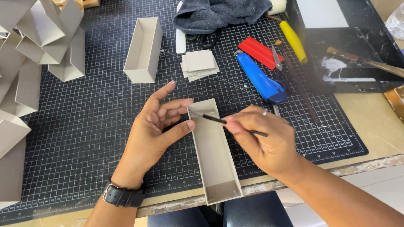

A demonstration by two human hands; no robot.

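At your far left, a heap of folded grey cardboard pieces (16, 59) crowds the corner of the black gridded cutting mat (94, 110). Further in, an open-topped grey cardboard box (144, 49) stands alone near the top of the mat. Your left hand (154, 128), with a black watch (122, 196) on its wrist, is loosely spread, its fingertips pressed against the left wall of a long, narrow grey cardboard tray (215, 157) (its near end juts past the mat edge toward your lap). The hand steadies rather than grasps; nothing is enclosed in it. Above the tray lies a small stack of grey cardboard squares (199, 63), and beyond that a dark grey cloth (221, 5). Your right hand (264, 142) is pinched closed around a thin black brush (226, 122), whose tip reaches the tray's far left corner. To the right lie a blue utility knife (260, 78), a red ridged block (260, 51) and a yellow-handled tool (293, 40), then a black tray (380, 42) holding white smears and a white sheet.
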